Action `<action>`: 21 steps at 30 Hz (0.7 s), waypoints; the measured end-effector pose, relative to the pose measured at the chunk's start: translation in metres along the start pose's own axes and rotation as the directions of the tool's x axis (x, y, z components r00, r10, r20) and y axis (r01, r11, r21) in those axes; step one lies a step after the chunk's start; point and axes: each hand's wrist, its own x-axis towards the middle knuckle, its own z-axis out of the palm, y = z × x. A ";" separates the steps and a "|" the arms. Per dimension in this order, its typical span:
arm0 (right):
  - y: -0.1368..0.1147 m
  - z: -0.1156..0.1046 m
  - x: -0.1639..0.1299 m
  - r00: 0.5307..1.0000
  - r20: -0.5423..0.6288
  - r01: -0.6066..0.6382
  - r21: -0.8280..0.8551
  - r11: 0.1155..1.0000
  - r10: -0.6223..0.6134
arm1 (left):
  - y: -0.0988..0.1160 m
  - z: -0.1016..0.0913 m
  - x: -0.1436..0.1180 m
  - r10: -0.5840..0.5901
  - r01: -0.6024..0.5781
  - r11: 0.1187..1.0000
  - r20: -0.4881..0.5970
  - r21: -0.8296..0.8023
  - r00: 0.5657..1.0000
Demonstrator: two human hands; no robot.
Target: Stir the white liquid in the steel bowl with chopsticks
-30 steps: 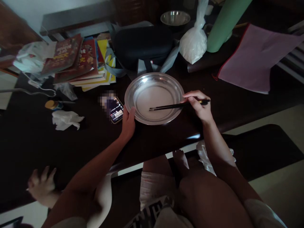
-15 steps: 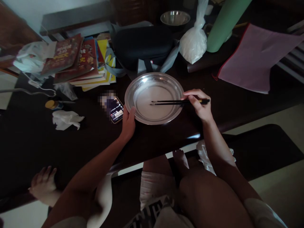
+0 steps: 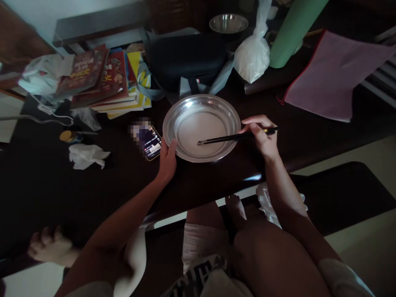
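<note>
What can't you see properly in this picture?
Head view only:
- Phone: its upper part is blurred out, so the screen cannot be read.
- Chopsticks: the right hand covers part of them.
- Plate: dim light; whether it holds anything pale cannot be told. The left hand hides part of its rim.
- Another person's hand: dark, blurred, near the bottom-left corner.

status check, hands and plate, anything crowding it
Left hand steadies the metal plate at its near-left rim. Right hand grips black chopsticks, tips over the plate's middle. Phone lies just left of the plate, beside the left hand.
</note>
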 end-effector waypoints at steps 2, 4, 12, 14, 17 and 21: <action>0.000 0.001 0.000 0.997 0.072 0.004 -0.028 1.000 -0.001 | 0.000 0.000 0.000 0.000 0.000 1.000 -0.004 0.002 1.000; -0.001 0.001 0.000 0.997 0.080 0.029 -0.061 0.998 -0.024 | 0.000 0.000 0.000 -0.006 0.006 1.000 -0.007 -0.001 1.000; -0.001 0.000 0.000 0.997 0.071 0.001 0.013 1.000 -0.002 | 0.005 0.001 0.000 -0.006 0.006 1.000 -0.001 -0.014 1.000; -0.001 0.000 0.000 0.995 0.101 0.028 -0.016 0.999 -0.026 | 0.005 0.001 0.000 -0.001 0.001 1.000 -0.004 -0.013 1.000; -0.001 0.000 0.001 0.999 0.009 0.040 -0.056 0.998 -0.040 | 0.003 0.000 0.000 0.000 0.000 1.000 0.001 -0.031 1.000; -0.001 0.000 0.000 1.000 0.013 -0.007 -0.024 1.000 0.007 | 0.001 0.000 0.000 -0.009 0.009 1.000 -0.008 -0.018 1.000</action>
